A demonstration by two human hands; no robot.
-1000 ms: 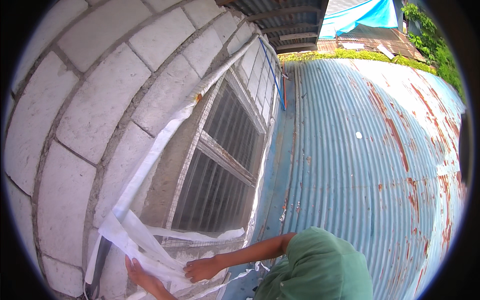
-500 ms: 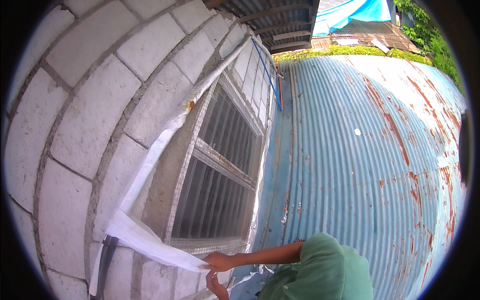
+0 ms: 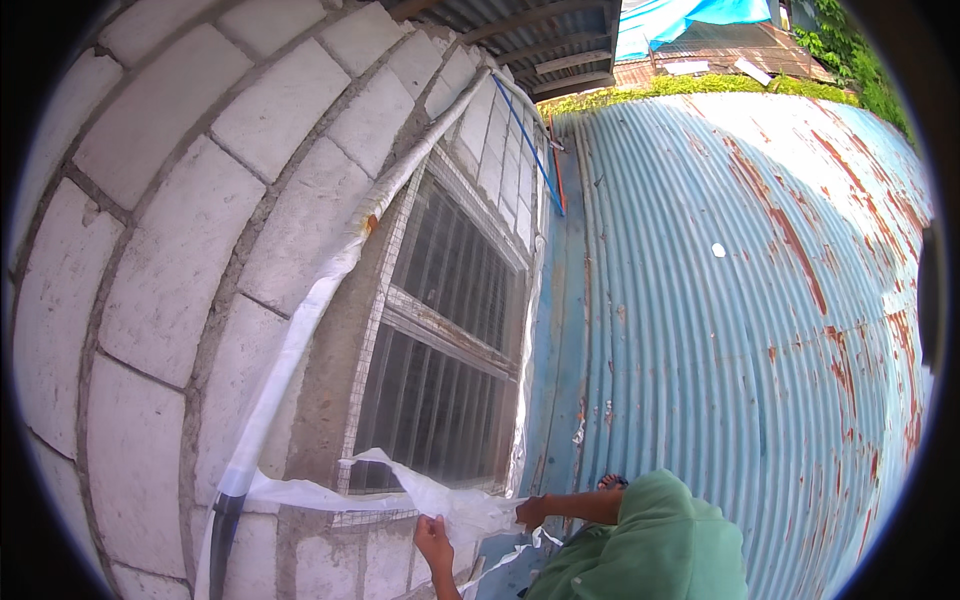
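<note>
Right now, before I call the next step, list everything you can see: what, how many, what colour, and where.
Block wall: one, whitish-grey, left half of view.
Window with bars and mesh: one, dark behind grey frame, centre, set in the wall.
Plastic sheet: one, translucent white, torn and crumpled along the window's lower edge, with strips running up both sides of the window.
Corrugated metal roof: one, pale blue with rust patches, right half.
Blue rod: one, slanting against the wall's upper part.
Tarp: one, bright blue, top edge.
Greenery: a strip beyond the roof.
Green sleeve: one, bottom right.
Left hand: pinching the plastic sheet from below.
Right hand: gripping the plastic sheet's right end.
</note>
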